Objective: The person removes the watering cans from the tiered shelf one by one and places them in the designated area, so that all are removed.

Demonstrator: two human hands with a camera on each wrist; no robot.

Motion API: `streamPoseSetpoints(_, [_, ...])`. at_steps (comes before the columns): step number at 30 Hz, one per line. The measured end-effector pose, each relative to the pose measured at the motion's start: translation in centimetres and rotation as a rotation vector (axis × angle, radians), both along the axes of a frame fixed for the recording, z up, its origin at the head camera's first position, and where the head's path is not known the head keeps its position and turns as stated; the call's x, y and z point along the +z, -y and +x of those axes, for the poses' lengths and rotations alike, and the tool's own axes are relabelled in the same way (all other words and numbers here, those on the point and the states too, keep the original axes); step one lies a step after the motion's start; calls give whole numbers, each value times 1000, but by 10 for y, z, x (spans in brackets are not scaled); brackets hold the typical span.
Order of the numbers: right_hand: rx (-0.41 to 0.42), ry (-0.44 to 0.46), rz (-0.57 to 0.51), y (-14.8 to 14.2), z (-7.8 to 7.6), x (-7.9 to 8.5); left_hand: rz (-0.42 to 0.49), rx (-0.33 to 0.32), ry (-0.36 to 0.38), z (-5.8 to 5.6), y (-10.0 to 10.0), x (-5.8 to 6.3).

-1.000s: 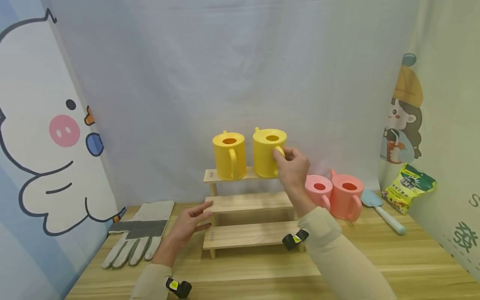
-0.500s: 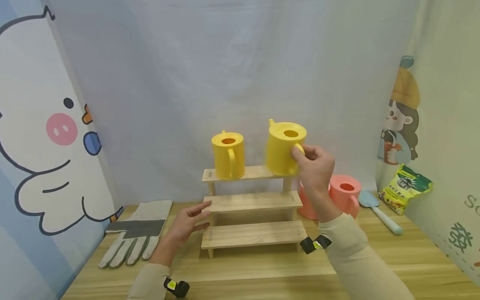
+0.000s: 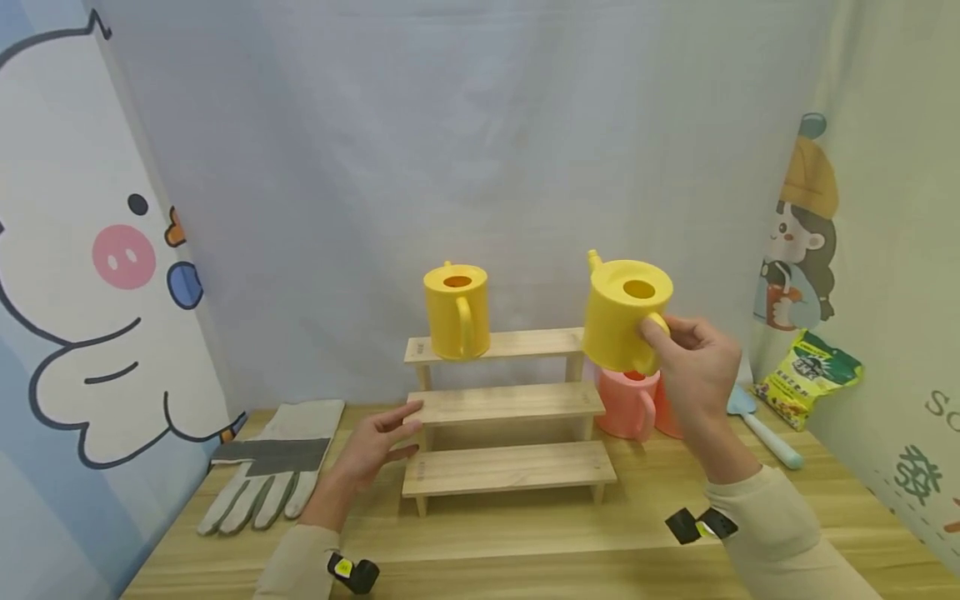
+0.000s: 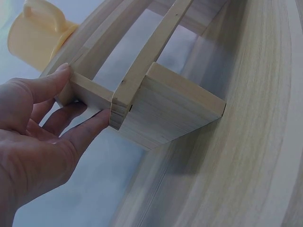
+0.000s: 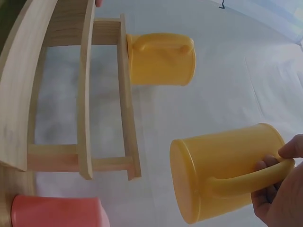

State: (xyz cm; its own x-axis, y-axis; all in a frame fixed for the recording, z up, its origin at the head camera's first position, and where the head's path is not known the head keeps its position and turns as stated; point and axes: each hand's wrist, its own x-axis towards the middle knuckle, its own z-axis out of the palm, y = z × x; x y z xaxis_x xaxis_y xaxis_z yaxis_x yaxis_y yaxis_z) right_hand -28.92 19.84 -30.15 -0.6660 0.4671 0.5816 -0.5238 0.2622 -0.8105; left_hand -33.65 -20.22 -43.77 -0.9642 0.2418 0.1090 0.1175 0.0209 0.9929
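Note:
My right hand (image 3: 697, 367) pinches the handle of a yellow watering can (image 3: 626, 312), held in the air right of the wooden three-tier shelf (image 3: 510, 467) and slightly tilted. In the right wrist view the can's base faces the shelf, thumb and fingers around the handle. A second yellow watering can (image 3: 457, 312) stands on the left of the top tier, its handle towards me. My left hand (image 3: 375, 446) touches the shelf's left end at the middle tier, fingers fairly straight. The left wrist view has the thumb and fingertips resting against the wooden end pieces (image 4: 90, 92).
Two pink watering cans stand right of the shelf; the nearer one (image 3: 626, 412) partly covers the other (image 3: 667, 417). Further right lie a trowel (image 3: 772, 437) and a green-yellow bag (image 3: 810, 379). A grey-white work glove (image 3: 281, 458) lies at the left. A curtain (image 3: 337, 208) hangs behind.
My right hand has lifted the yellow watering can off the right of the top tier and carried it rightwards, lowering slightly over the pink cans. The left hand stays at the shelf.

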Motion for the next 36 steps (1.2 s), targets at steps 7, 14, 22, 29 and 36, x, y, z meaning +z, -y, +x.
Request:
streamPoseSetpoints(7, [-23,69,24,-22,13,-16,5,-7,2,-1,1,0])
streamPoseSetpoints(14, [27,174,-41,-42,28,-27,13,12,2,1,0,-3])
streamPoseSetpoints(22, [43,237,26,-54,41,-42,1,26,6,1,-1,1])
streamPoseSetpoints(29, [103,254,58,-56,47,-57,7,6,4,1,-1,2])
streamPoseSetpoints(36, [217,193,-124,-58,49,-65,5,10,2,2,-1,3])
